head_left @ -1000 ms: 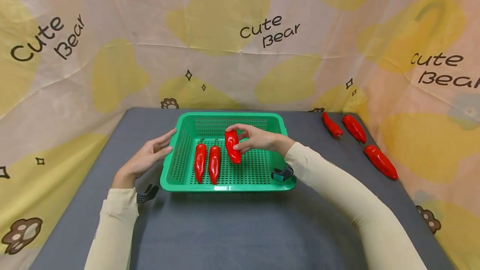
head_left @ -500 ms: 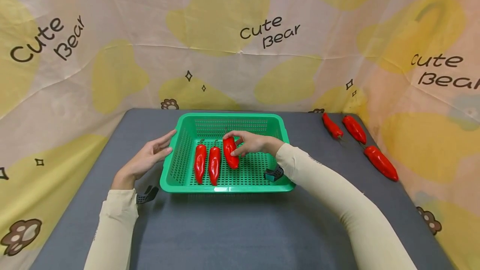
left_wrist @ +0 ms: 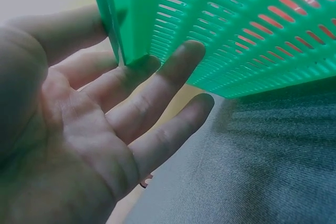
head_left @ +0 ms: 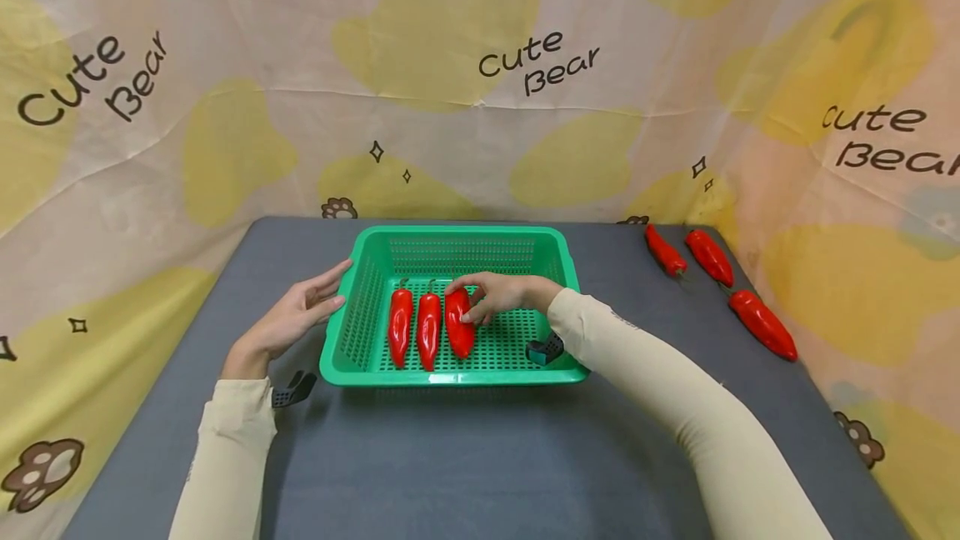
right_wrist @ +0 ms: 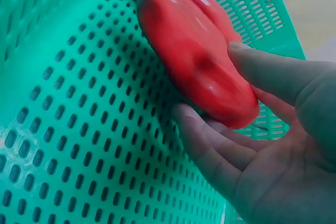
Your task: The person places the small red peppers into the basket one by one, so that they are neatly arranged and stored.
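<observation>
A green plastic basket (head_left: 457, 377) with slotted walls sits on the table. My left hand (head_left: 296, 315) rests against its left rim, fingers fairly straight and spread along the outside; in the left wrist view, the thumb and fingers of that hand (left_wrist: 110, 114) touch the green wall. Inside the basket, my right hand (head_left: 498, 294) pinches a glossy red pepper (head_left: 459, 336) between thumb and fingers, low over the slotted floor. Up close, this pepper (right_wrist: 194, 56) has the thumb on its upper side. Two more red peppers, one in the middle (head_left: 429, 332) and one farther left (head_left: 401, 327), lie parallel beside it.
On the grey table (head_left: 442, 465), three more red peppers lie at the right: one near the back (head_left: 665, 252), one beside it (head_left: 709, 257) and one closer to me (head_left: 762, 325). A printed cloth (head_left: 450, 140) hangs behind and along both sides.
My right hand has lowered the pepper toward the basket floor and slightly left, turning it more in line with the other two. The left hand has stayed at the rim.
</observation>
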The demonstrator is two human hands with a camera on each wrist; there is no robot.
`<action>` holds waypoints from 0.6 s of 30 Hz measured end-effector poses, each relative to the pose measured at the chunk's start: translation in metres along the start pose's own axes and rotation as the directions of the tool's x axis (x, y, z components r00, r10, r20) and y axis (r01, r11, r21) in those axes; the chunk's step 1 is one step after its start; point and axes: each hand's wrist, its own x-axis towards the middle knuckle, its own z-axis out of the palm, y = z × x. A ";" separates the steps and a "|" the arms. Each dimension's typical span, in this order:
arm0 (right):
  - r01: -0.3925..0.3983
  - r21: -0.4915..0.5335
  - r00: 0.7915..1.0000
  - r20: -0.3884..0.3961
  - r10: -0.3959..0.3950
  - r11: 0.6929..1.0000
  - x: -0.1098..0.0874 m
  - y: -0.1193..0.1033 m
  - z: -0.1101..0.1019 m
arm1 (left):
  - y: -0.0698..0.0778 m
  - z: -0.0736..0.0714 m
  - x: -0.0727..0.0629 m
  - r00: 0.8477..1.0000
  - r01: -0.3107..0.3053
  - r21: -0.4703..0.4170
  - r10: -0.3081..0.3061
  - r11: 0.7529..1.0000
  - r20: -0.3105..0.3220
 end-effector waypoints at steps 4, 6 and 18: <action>-0.024 -0.037 0.999 0.038 0.026 0.999 0.002 0.000 0.001 | -0.001 0.000 0.000 1.000 -0.018 -0.016 0.018 1.000 0.005; -0.032 -0.050 0.998 0.049 0.034 0.998 0.001 0.000 0.001 | -0.002 -0.001 0.000 1.000 -0.027 -0.031 0.027 0.999 0.006; -0.038 -0.082 0.995 0.087 0.046 0.996 -0.006 0.001 -0.001 | -0.004 -0.001 -0.001 0.999 -0.034 -0.015 0.034 0.999 0.004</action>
